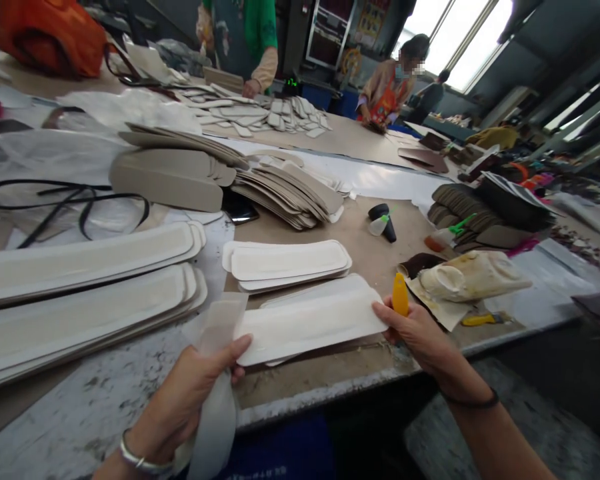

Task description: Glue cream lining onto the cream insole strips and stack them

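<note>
A long white panel with rounded corners spans the space between my two hands, just above the table's front edge. My left hand is closed, its thumb pressed on the panel's left end, and a translucent whitish strip hangs through the same grip. My right hand pinches the panel's right end. A yellow handle also sticks up from that hand; the tool's working end is hidden. Behind the panel lies a short stack of similar white panels.
Long white panels lie stacked at left. Grey-brown pieces are piled behind. At right are a stained yellowish container, a second yellow-handled tool and a green-tipped bottle. Co-workers stand across the table.
</note>
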A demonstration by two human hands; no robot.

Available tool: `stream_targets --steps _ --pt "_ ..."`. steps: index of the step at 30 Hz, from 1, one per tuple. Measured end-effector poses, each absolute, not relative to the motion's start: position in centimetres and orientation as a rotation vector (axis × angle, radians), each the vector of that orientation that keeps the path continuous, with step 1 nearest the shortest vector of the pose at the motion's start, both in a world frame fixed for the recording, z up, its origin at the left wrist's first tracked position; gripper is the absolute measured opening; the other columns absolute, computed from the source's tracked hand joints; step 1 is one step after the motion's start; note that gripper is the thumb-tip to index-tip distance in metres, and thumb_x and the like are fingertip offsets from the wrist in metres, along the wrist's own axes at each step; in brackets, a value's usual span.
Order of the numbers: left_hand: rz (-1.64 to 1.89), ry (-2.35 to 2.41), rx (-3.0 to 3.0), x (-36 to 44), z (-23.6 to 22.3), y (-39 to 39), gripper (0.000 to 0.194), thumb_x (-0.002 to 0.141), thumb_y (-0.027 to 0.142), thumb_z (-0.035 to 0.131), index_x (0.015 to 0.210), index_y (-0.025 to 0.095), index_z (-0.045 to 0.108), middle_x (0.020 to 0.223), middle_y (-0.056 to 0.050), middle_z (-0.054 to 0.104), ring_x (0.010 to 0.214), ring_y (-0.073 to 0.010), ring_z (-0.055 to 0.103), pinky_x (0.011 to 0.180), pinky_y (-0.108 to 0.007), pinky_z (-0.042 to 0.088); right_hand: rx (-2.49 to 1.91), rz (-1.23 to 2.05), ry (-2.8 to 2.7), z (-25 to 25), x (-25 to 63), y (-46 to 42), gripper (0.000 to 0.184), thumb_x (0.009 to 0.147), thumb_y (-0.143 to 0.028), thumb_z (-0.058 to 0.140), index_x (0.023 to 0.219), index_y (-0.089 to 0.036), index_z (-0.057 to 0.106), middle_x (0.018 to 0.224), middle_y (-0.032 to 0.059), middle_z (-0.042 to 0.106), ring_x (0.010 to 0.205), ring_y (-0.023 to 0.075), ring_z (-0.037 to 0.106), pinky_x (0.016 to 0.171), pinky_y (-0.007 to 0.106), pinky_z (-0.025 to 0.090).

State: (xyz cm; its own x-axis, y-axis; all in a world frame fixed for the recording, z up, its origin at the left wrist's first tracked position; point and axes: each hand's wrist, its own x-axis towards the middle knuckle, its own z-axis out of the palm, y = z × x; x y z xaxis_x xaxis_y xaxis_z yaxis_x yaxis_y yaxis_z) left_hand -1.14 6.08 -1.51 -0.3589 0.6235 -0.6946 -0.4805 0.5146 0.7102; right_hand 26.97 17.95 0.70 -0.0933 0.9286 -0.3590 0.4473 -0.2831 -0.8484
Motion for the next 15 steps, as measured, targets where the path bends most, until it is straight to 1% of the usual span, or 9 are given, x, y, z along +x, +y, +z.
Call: stream_targets --steps 4,8,10,13,15 --pt "1.12 1.588 0.187 -1.4 -2.1 5.9 0.048 0.046 0.04 0.085 0.079 0.014 0.063 0.05 0.006 0.055 0.044 -0.0076 0.044 0.038 -0.016 0.038 -1.74 1.373 -1.503 0.6 26.4 17.1 0.046 0.065 -0.06 0.07 0.074 -0.019 0.052 0.05 -0.006 0.05 0.044 0.0107 0.045 0.044 0.024 0.033" --pt "1.143 1.547 0.181 -1.6 -2.5 5.7 0.054 0.041 0.043 0.088 0.079 0.014 0.063 0.057 0.004 0.059 0.047 -0.0074 0.045 0.041 -0.017 0.04 -1.776 1.391 -1.465 0.2 26.3 16.8 0.045 0.063 -0.059 0.073 0.076 -0.02 0.053 0.049 -0.0051 0.052 0.042 0.0117 0.047 0.042 0.024 0.034" --pt "1.124 1.519 0.173 -1.7 -2.4 5.6 0.055 0.041 0.042 0.089 0.081 0.014 0.064 0.059 0.005 0.059 0.047 -0.0073 0.045 0.041 -0.017 0.039 -1.769 1.411 -1.412 0.1 26.3 16.8 0.046 0.061 -0.057 0.075 0.076 -0.02 0.052 0.049 -0.0058 0.051 0.041 0.0109 0.046 0.041 0.023 0.034" --pt "1.083 1.436 0.128 -2.1 -1.8 5.5 0.051 0.045 0.042 0.09 0.078 0.015 0.063 0.058 0.006 0.057 0.046 -0.0062 0.043 0.041 -0.017 0.039 -1.702 1.494 -1.287 0.0 26.0 17.0 0.048 0.058 -0.055 0.079 0.075 -0.021 0.049 0.051 -0.0077 0.048 0.041 0.008 0.044 0.039 0.021 0.032" --pt "1.078 1.386 0.059 -2.4 -1.4 5.6 0.05 0.043 0.038 0.092 0.078 0.016 0.063 0.057 0.007 0.056 0.047 -0.0058 0.043 0.044 -0.017 0.04 -1.63 1.579 -1.188 0.0 25.9 17.3 0.051 0.055 -0.052 0.082 0.074 -0.021 0.046 0.053 -0.0086 0.047 0.04 0.0057 0.042 0.038 0.018 0.031"
